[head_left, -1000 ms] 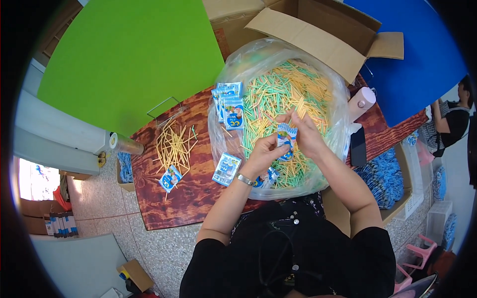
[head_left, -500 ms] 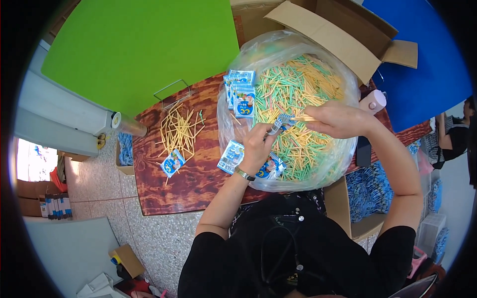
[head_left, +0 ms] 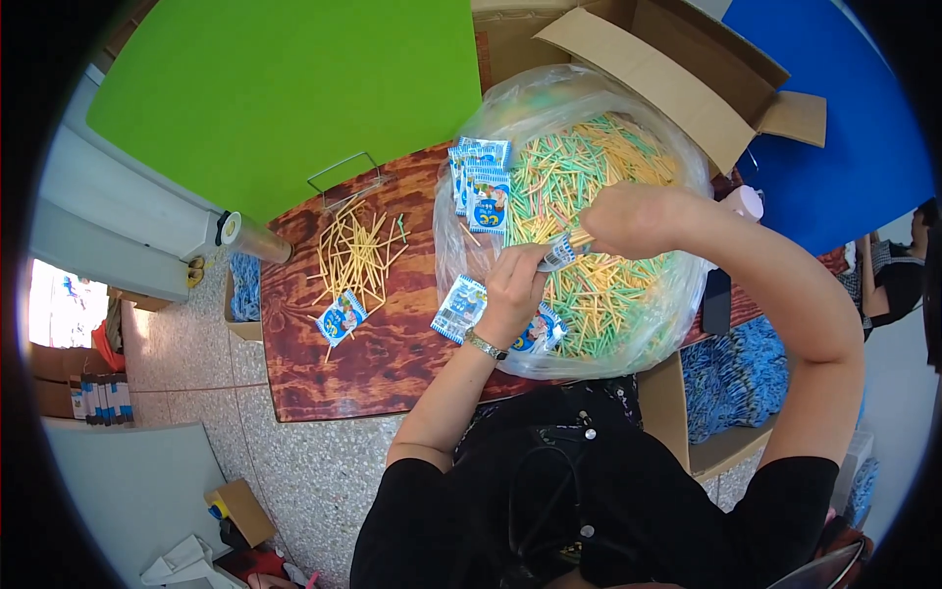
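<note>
My left hand [head_left: 512, 291], wearing a wristwatch, is closed on a small blue-and-white packet [head_left: 558, 254]. My right hand [head_left: 628, 220] has its fingers curled round a few thin yellow sticks [head_left: 584, 240], whose ends meet the packet's mouth; I cannot tell how deep they reach. Both hands are over a large clear plastic bag [head_left: 677, 324] full of yellow, green and pinkish sticks [head_left: 554, 182]. Several more packets [head_left: 488, 203] lie overlapping at the bag's far left edge. Near my left wrist are another packet [head_left: 460, 306] and one partly hidden packet [head_left: 543, 332].
Loose yellow sticks [head_left: 355, 255] and a packet [head_left: 341, 317] lie left on the reddish wood-patterned table [head_left: 304, 373]. A wire stand [head_left: 343, 177] is behind them. An open cardboard box [head_left: 657, 79] stands behind the bag; a dark phone [head_left: 717, 302] and pink-white bottle [head_left: 743, 202] are at right.
My right hand has moved left and closer to the packet, its elbow swinging outward. The sticks in it now sit nearer the packet's mouth. My left hand has barely moved.
</note>
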{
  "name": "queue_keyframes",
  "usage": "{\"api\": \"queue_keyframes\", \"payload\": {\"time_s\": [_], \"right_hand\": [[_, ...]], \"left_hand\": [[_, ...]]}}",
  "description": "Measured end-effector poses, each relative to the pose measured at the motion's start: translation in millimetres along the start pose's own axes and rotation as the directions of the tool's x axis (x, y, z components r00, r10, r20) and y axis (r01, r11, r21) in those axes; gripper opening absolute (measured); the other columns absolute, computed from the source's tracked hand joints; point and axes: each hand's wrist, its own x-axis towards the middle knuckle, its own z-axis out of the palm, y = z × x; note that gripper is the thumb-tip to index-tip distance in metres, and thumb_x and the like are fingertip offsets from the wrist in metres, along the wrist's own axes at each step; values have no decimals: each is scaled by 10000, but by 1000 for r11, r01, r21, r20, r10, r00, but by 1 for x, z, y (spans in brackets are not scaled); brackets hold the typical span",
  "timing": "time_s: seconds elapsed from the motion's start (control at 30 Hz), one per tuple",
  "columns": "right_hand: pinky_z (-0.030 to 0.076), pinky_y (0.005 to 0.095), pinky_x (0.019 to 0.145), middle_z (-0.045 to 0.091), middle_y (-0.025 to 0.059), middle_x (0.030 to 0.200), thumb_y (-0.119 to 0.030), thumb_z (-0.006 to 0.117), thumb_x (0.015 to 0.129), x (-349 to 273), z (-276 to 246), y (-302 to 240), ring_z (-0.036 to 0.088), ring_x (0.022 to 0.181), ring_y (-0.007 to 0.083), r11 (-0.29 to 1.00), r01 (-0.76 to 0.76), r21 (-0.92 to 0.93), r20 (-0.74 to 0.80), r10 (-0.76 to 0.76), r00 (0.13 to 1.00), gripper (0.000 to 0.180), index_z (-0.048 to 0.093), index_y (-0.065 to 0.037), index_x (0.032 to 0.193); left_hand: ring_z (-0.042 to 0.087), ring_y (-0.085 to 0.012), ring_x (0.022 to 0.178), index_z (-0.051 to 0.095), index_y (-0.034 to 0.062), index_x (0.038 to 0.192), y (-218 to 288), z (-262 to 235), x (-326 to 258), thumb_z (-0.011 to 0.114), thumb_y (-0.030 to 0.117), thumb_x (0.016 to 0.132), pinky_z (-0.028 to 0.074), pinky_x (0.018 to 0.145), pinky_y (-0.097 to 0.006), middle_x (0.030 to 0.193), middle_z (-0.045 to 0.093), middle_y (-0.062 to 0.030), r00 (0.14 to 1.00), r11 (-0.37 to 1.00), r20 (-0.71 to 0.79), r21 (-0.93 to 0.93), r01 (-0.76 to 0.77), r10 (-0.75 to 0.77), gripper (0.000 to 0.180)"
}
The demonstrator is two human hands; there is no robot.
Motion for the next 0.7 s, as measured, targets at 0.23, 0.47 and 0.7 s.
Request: {"api": "queue_keyframes", "payload": {"time_s": [0.23,0.47,0.7], "right_hand": [[530,449,724,676,203,829,-182,617,856,2,0,-8,673,830,360,991,-77,-106,-40,74,996,195,656,7,882],[530,458,720,680,194,841,-209,607,881,0,-3,-17,674,825,361,984,-118,-136,-74,109,991,220,637,-6,961],[521,453,704,672,189,783,-278,630,874,8,-10,-1,668,796,364,995,-13,-94,41,17,999,282,668,-2,831]], "left_hand": [[627,-306,767,625,3,945,3,-2,-3,664,-70,731,501,663,-375,852,638,-139,989,990,-47,-21,140,-141,229],[630,-292,725,629,1,910,0,0,-7,682,-62,727,492,621,-362,806,640,-136,980,983,-76,-19,182,-183,201],[636,-299,814,629,8,1032,-2,-2,-1,656,-107,672,529,688,-372,907,634,-129,996,997,-78,62,-38,42,379]]}}
